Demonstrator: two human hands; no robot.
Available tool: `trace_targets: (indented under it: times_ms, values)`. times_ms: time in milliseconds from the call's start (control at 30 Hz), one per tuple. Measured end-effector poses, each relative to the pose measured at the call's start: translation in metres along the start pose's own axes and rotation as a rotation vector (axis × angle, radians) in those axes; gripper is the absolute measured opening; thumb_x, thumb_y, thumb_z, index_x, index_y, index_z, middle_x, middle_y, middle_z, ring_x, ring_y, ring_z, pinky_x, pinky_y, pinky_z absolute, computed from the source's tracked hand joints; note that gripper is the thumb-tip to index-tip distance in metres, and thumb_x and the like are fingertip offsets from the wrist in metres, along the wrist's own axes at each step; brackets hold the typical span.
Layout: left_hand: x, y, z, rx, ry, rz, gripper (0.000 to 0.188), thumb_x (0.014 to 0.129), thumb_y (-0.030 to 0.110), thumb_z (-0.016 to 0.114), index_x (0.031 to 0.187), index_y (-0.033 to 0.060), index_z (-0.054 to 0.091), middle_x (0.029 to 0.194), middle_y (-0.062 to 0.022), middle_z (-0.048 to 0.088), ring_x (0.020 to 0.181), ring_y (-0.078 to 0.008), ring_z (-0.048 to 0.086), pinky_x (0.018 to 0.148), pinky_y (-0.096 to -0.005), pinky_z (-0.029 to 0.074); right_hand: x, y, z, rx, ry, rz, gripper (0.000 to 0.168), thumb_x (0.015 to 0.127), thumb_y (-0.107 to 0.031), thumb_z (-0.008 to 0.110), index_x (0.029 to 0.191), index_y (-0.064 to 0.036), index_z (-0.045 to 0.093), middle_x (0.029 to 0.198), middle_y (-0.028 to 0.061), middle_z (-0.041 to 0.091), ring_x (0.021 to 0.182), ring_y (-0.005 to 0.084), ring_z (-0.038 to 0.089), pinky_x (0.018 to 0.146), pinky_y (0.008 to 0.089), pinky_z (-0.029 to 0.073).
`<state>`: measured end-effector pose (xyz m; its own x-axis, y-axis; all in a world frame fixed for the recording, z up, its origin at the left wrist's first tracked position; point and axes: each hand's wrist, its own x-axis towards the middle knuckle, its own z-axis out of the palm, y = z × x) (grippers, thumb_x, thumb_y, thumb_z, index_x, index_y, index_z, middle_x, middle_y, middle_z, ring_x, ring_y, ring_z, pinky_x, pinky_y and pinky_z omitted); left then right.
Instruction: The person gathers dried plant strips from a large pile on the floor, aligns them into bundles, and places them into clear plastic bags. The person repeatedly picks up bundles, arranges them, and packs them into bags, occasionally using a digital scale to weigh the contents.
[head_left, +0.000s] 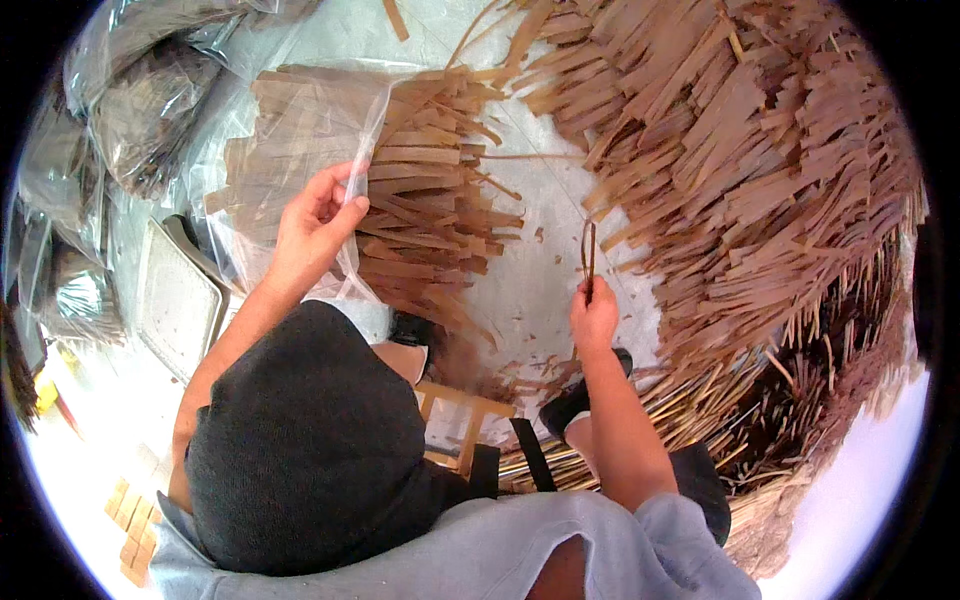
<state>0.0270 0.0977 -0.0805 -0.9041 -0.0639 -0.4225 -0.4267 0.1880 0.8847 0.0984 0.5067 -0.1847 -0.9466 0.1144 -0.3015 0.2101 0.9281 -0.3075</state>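
My left hand (319, 221) pinches the open edge of a clear plastic bag (367, 127) between thumb and fingers. Inside the bag, and sticking out of its right side, lies a layered bundle of flat brown dried strips (427, 180). To the right, my right hand (596, 311) is closed around a thin, dark brown looped strip (589, 251), whose loop points up and away from me. That hand is over the grey floor, apart from the bag. What the strips are made of cannot be told for sure; they look like dried leaf.
A large heap of brown strips (720, 172) fills the right side, with thin stalks (705, 405) at its lower edge. Filled clear plastic bags (150, 112) lie at the upper left, near a pale chair-like panel (176, 300). A wooden frame (469, 401) stands by my feet.
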Motion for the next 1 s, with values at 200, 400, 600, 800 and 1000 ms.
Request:
trace_targets:
  times_ms: [200,400,600,800,1000]
  values:
    - [-0.014,0.007,-0.008,-0.120,0.110,0.099,0.044,0.088,0.002,0.058,0.131,0.0072,0.051,0.101,0.0053,0.054,0.078,-0.0033,0.046,0.069,-0.0186,0.038,0.024,-0.201,-0.048,0.068,-0.418,-0.400,0.018,0.086,-0.020,0.046,0.096,-0.007,0.054,0.082,0.0210,0.065,0.078,0.0382,0.065,0.068,0.0512,0.050]
    - [-0.009,0.017,0.003,-0.089,0.088,0.051,0.040,0.090,0.004,0.056,0.130,0.0051,0.051,0.088,0.0077,0.051,0.071,-0.0020,0.042,0.063,-0.0165,0.033,0.043,-0.289,-0.006,0.464,-0.146,-0.991,0.028,0.075,-0.021,0.064,0.092,0.000,0.057,0.087,0.0180,0.062,0.082,0.0342,0.059,0.078,0.0450,0.045]
    - [0.017,-0.056,0.002,0.287,-0.140,-0.130,0.037,0.091,0.011,0.058,0.128,0.0071,0.052,0.080,0.0052,0.049,0.071,-0.0048,0.045,0.064,-0.0190,0.038,0.099,-0.122,-0.118,0.066,-0.458,-0.603,0.049,0.076,-0.022,0.061,0.121,-0.004,0.055,0.120,0.0188,0.058,0.110,0.0350,0.055,0.095,0.0427,0.043]
    - [0.016,-0.009,-0.003,0.264,-0.147,-0.197,0.040,0.090,0.010,0.058,0.129,0.0087,0.051,0.087,0.0024,0.054,0.072,-0.0071,0.048,0.064,-0.0219,0.042,0.109,0.135,-0.245,0.219,-0.315,0.516,0.066,0.077,-0.037,0.060,0.128,0.003,0.048,0.118,0.0265,0.058,0.111,0.0333,0.057,0.095,0.0390,0.045]
    - [0.067,0.088,0.025,0.541,-0.234,-0.060,0.032,0.091,0.014,0.058,0.123,0.0092,0.056,0.091,0.0023,0.055,0.072,-0.0067,0.051,0.065,-0.0209,0.043,0.117,0.284,-0.235,0.619,0.303,0.919,0.099,0.070,-0.050,0.075,0.140,0.005,0.030,0.139,0.0192,0.043,0.126,0.0306,0.044,0.104,0.0392,0.038]
